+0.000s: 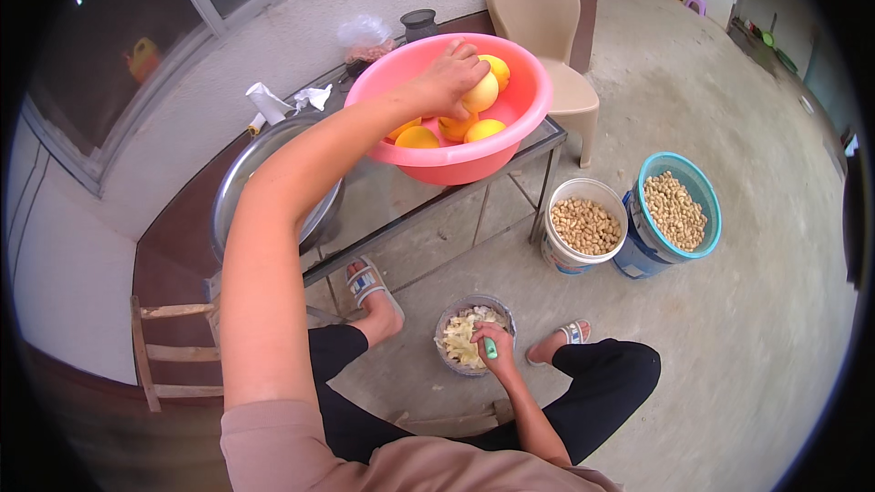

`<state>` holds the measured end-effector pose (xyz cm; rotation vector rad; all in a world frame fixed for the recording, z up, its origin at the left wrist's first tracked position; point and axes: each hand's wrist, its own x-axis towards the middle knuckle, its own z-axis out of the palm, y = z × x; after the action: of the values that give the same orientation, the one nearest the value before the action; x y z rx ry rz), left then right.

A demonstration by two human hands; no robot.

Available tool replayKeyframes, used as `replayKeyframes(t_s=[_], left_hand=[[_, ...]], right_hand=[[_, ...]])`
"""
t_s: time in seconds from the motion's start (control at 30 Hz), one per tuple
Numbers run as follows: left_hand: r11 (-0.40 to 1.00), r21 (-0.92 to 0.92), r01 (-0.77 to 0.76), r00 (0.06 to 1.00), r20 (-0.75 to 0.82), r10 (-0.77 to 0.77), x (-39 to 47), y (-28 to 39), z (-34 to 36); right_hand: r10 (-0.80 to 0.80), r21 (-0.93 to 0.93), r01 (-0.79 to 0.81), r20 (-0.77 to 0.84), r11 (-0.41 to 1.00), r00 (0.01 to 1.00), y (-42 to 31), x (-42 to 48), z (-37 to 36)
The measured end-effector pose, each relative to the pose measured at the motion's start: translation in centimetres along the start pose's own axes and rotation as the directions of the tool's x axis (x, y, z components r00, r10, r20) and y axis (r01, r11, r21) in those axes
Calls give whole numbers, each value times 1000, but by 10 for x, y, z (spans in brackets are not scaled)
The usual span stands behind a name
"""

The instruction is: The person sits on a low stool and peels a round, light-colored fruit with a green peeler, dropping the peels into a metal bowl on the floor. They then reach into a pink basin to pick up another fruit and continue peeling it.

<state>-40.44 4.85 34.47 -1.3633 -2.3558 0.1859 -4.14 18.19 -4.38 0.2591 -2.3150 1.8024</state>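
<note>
My left hand (452,78) reaches into a pink plastic basin (444,173) and grips a pale yellow round fruit (482,93), perhaps a peach. Several deeper yellow fruits (418,138) lie around it on the basin's floor, some partly hidden by my hand and forearm. Lower down, between my feet, my right hand (497,345) is closed around the green handle (491,348) of a small tool whose working end I cannot make out. It hovers over a bin (448,314) of pale peelings (465,338).
The basin stands on a glass-topped table (383,201) beside a steel bowl (225,184), partly behind my arm. Two buckets of unshelled peanuts, one white (574,260) and one blue (714,219), sit on the concrete at right. A beige plastic chair (536,14) is behind the basin, a wooden rack (181,353) at left.
</note>
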Motion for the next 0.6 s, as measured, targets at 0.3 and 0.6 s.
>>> replayKeyframes(t_s=[0.3,0.6], left_hand=[[892,-184,413,901,-63,-430,-60,21,-76],[-204,-974,98,617,220,-756,-197,215,-95]], right_hand=[[16,84,-20,48,996,999,22,-13,0],[551,828,-555,426,81,717,0,-2,-9]])
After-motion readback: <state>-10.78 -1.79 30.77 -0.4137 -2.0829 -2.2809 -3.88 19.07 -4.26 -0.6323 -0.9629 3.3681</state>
